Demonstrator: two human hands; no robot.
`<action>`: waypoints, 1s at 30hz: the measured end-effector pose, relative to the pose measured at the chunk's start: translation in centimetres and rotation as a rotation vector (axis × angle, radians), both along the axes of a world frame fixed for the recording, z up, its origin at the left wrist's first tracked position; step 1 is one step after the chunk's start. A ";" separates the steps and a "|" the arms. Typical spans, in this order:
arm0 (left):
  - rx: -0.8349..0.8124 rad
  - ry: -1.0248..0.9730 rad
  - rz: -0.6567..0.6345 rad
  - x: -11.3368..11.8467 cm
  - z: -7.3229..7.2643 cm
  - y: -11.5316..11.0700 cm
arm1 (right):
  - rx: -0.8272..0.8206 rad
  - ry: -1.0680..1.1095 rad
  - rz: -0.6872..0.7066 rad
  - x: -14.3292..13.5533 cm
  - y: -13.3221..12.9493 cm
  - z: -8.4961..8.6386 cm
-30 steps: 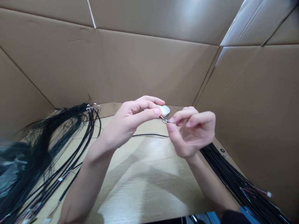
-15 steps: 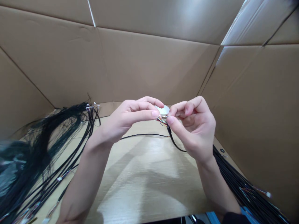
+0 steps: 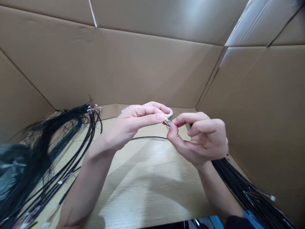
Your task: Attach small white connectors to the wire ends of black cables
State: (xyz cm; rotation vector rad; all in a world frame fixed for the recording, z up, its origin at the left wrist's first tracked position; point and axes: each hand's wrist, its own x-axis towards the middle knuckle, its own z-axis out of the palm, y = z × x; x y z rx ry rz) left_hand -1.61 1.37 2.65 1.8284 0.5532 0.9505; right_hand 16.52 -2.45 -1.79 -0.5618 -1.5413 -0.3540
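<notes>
My left hand (image 3: 138, 122) reaches in from the left, thumb and fingertips pinched on the end of a bunch of thin coloured wires (image 3: 167, 123). A small pale piece, perhaps a connector, shows at its fingertips. From the right, my right hand (image 3: 200, 136) pinches the same wires between thumb and forefinger, its other fingers curled. The fingertips of both hands almost meet. Just behind them is a round white object (image 3: 169, 112), partly covered by the left fingers. Below, a black cable (image 3: 150, 137) crosses the table; its right end is hidden behind my right hand.
Black cables with white connectors (image 3: 78, 149) lie in a large bundle at left, beside a clear plastic bag (image 3: 11, 171). Another black cable bundle (image 3: 240, 184) runs along the right. Cardboard walls (image 3: 154, 70) enclose the wooden table (image 3: 147, 190). Something blue (image 3: 216, 222) shows at the front edge.
My right hand has turned and dropped a little, its thumb and forefinger now closer to the left fingertips. My left hand has shifted slightly right. The black cable hanging from the wires is now hidden.
</notes>
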 end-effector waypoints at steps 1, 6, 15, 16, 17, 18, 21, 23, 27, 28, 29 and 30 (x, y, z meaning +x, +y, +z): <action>0.000 -0.001 0.000 0.0 0.0 0.0 | -0.009 -0.023 0.003 0.2 0.0 0.1; -0.007 -0.012 0.006 -0.2 0.0 0.1 | -0.036 -0.071 -0.021 0.7 -0.2 0.4; -0.007 -0.014 0.016 -0.2 0.1 0.0 | 0.084 -0.105 -0.092 0.6 0.3 0.3; 0.000 -0.012 0.018 -0.2 0.1 0.1 | 0.068 -0.113 -0.098 0.6 0.3 0.3; 0.007 -0.008 0.022 -0.3 0.1 0.1 | 0.053 -0.120 -0.102 0.6 0.3 0.2; 0.015 -0.005 0.027 -0.3 0.1 0.1 | 0.042 -0.130 -0.108 0.6 0.3 0.2; 0.022 0.007 0.036 -0.4 0.1 0.1 | 0.071 -0.173 -0.140 0.7 0.1 0.2; 0.003 0.017 0.037 -0.4 0.2 -0.1 | 0.116 -0.224 -0.190 1.1 -0.1 0.2; -0.031 0.027 0.058 -0.2 0.6 -0.7 | 0.264 -0.345 -0.244 1.9 -0.5 -0.3; -0.016 0.033 0.068 -0.2 0.7 -0.9 | 0.313 -0.346 -0.249 2.1 -0.4 -0.5; 0.010 0.040 0.085 -0.1 0.8 -1.1 | 0.361 -0.342 -0.256 2.1 -0.4 -0.7; 0.042 0.053 0.109 0.0 0.9 -1.3 | 0.402 -0.329 -0.271 2.0 -0.3 -0.9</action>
